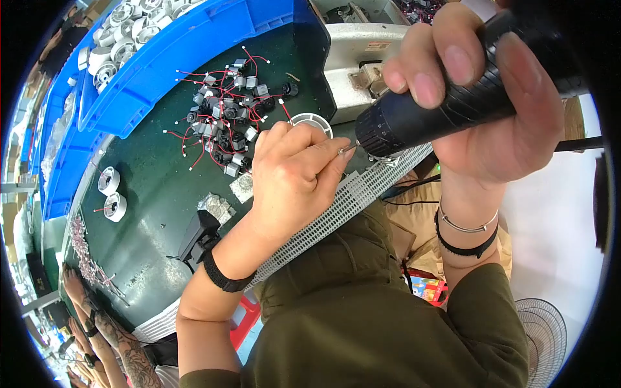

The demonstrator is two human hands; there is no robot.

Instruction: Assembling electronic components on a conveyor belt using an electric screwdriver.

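Note:
My right hand (482,152) is wrapped round a black electric screwdriver (411,121), held nearly level with its bit pointing left. My left hand (292,169) is closed in a pinch at the bit's tip, on a small metal piece (342,150) that looks like a screw. Just behind the left fingers sits a round white plastic housing (314,120), partly hidden by them. A pile of small grey-and-black motors (223,113) with red wires lies on the green tabletop (152,171), beyond and left of that hand.
Blue bins (165,74) hold white round parts (123,39) at the far left. Two white rings (111,194) stand on the table, near a heap of tiny pinkish parts (84,249). A pale machine (362,48) is at the back. Another person's tattooed arm (126,343) reaches in lower left.

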